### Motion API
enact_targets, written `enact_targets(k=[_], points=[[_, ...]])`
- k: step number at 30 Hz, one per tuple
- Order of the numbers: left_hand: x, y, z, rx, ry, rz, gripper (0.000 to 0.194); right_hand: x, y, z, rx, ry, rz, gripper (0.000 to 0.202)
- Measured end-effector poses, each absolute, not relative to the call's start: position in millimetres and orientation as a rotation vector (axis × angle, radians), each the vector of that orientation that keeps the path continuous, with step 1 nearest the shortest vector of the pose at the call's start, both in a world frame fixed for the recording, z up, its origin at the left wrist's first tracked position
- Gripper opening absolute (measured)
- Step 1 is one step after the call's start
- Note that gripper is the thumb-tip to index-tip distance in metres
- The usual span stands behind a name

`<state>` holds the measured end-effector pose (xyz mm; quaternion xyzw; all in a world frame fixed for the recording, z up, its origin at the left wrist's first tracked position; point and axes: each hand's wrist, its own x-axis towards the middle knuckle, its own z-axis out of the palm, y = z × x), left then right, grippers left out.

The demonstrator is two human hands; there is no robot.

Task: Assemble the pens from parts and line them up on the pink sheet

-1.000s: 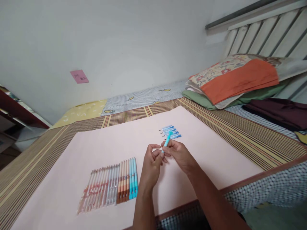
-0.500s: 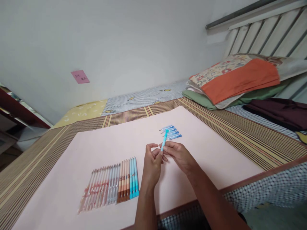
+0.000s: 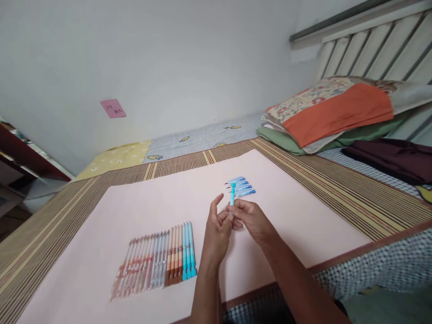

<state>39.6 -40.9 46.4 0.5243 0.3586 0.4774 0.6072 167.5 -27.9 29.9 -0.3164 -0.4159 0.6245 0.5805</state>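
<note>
A light-blue pen (image 3: pixel 232 194) with a turquoise end stands nearly upright between my hands, above the pink sheet. My right hand (image 3: pixel 250 218) pinches it with thumb and fingers. The fingers of my left hand (image 3: pixel 219 229) close around its lower part, the index finger raised away; the pen's lower end is hidden by them. Just beyond lie several blue pens (image 3: pixel 248 192) with dark tips pointing left. To the left of my forearm is a neat row: turquoise pens (image 3: pixel 189 252), brown-and-peach pens (image 3: pixel 174 256) and several clear pens (image 3: pixel 141 265).
The pink sheet (image 3: pixel 151 202) lies on a striped mat (image 3: pixel 303 180) over a bed. Folded bedding with an orange band (image 3: pixel 340 110) and dark folded cloth (image 3: pixel 388 157) sit at the right. A wall with a pink note (image 3: pixel 113 108) rises behind; a radiator (image 3: pixel 378 45) is top right.
The pen has turned more upright and sits slightly lower in my hands. My left index finger has lifted, and the left hand has shifted a little to the right.
</note>
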Motion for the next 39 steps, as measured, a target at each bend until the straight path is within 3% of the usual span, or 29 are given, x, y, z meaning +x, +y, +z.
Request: enact_targets(k=[8,14,18,31,39], points=[[48,-43,35,1.515,1.15,1.192,0.06,157,-24,30,-0.978,-0.856,1.268,0.046],[49,-40,39,1.284,0.995,1.202,0.043,163,-25,32,-1.008,-0.885,1.237,0.04],[45,-39,43,1.082,0.77,1.041,0.041,184,-25,37,-1.079,-0.94,0.891,0.031],[38,-41,38,0.835,0.57,0.859,0.045,203,-27,37,-1.144,-1.572,0.198,0.037],[29,-36,38,0.827,0.582,0.866,0.044,194,-28,33,-1.175,-1.522,0.319,0.038]])
